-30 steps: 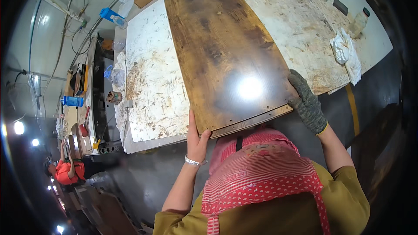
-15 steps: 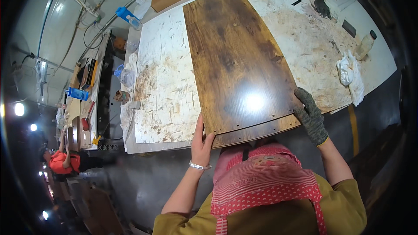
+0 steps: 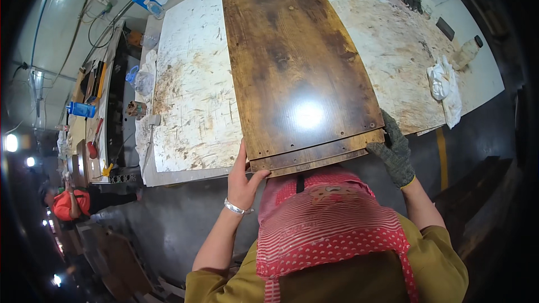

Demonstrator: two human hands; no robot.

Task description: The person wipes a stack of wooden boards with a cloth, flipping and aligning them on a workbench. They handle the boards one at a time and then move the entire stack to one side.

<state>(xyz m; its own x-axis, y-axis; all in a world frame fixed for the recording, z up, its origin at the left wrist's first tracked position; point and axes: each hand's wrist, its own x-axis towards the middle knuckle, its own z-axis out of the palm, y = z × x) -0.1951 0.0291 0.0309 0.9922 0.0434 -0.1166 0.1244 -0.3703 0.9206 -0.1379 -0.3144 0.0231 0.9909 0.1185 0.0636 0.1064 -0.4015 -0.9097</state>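
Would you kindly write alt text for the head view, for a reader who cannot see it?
A bare left hand and a gloved right hand hold the near corners of stacked dark wooden boards lying on a stained white worktable. A white rag lies at right.

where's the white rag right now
In the head view the white rag lies on the right side of the stained worktable, right of the dark wooden boards and just below a small bottle, beyond the gloved right hand.
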